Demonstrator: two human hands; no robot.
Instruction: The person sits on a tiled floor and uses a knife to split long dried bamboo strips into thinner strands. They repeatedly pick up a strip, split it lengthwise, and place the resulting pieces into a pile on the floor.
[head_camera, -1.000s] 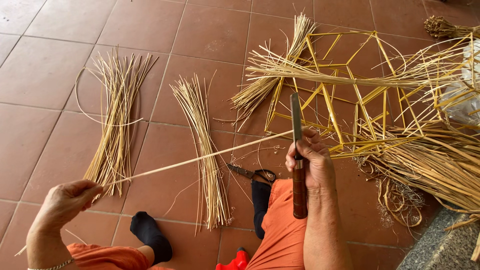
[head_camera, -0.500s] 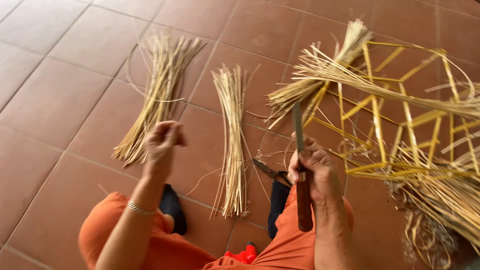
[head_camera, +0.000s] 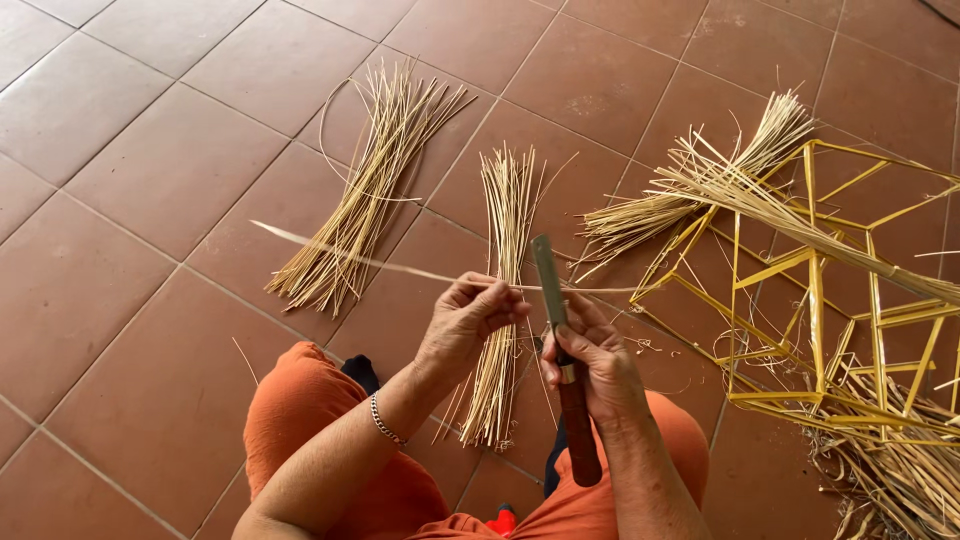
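Note:
My right hand (head_camera: 592, 358) grips a knife (head_camera: 560, 340) with a brown wooden handle, its flat blade pointing up and away. My left hand (head_camera: 470, 312) pinches a long thin bamboo strip (head_camera: 350, 258) that runs from the far left across to the blade. The strip meets the blade just beyond my right thumb. Under my hands lies a bundle of thin pale strips (head_camera: 505, 260) on the tile floor. I sit with orange trousers (head_camera: 330, 440) and a bracelet on my left wrist.
A second bundle of strips (head_camera: 365, 195) lies to the left. At the right stands a yellow bamboo frame (head_camera: 815, 300) with another sheaf (head_camera: 700, 195) across it and tangled shavings (head_camera: 890, 470) beneath. Terracotta floor tiles (head_camera: 150, 150) surround everything.
My left hand has come in from the far left to just beside the knife, now holding the strip close to the blade. The view has shifted right and nearer.

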